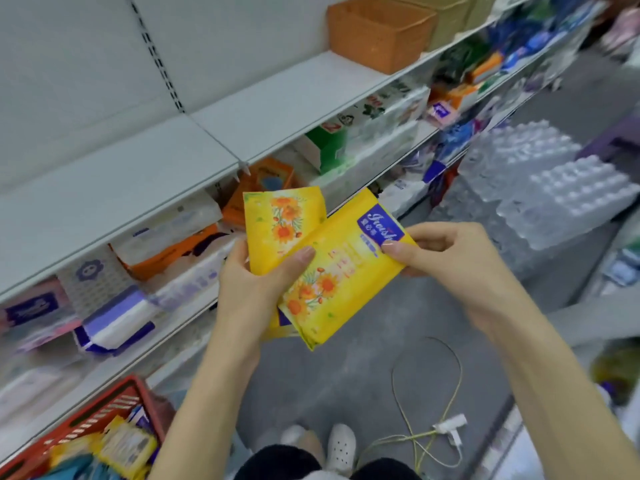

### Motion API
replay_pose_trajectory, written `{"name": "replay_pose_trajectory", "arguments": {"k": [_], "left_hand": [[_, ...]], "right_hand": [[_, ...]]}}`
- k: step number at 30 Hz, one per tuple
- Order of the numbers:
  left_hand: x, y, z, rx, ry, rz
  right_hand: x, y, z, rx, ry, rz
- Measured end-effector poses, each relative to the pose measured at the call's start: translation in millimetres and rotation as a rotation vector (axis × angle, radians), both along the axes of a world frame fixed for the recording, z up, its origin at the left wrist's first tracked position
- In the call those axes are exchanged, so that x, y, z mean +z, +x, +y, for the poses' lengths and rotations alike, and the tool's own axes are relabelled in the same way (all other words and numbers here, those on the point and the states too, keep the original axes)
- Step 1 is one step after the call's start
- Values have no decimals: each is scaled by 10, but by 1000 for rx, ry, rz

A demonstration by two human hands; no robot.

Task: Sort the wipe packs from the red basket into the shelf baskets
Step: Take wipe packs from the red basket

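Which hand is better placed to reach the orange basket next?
Probably right: the right hand pinches the front yellow flowered wipe pack by its end nearer the orange woven basket; the left hand holds the rear yellow pack lower.

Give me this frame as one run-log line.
left hand: grips rear yellow pack | right hand: pinches front yellow pack | red basket: more packs inside | shelved: neither held pack
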State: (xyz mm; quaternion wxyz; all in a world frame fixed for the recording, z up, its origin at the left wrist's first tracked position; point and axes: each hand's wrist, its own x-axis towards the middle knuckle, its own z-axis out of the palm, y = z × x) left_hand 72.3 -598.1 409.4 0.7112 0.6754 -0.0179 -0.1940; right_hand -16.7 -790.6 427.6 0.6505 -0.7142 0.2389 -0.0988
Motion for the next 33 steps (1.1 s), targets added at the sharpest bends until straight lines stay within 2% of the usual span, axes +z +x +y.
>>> {"name": "replay_pose_trajectory", "arguments": {"k": [5, 13, 19, 25, 30, 33], "left_hand": [[112, 363, -626, 27, -15, -30], [-136, 1480, -1884, 57, -1, -71], [-34, 2533, -2950, 78, -45, 16], [-22, 3420, -3583, 218, -40, 60], [-131, 4085, -4040, 363, -15, 54], [-186, 4441, -4320, 458, -21, 61]], "right_hand": [[-15, 368, -526, -46, 116, -79], [-299, 1447, -1625, -113, 72, -141], [-172, 2402, -2722, -252, 128, -190], [-63, 3257, -3910, -408, 195, -239], [-42, 4358, -4729, -418, 77, -259], [-43, 5110, -5114, -370, -89, -278]]}}
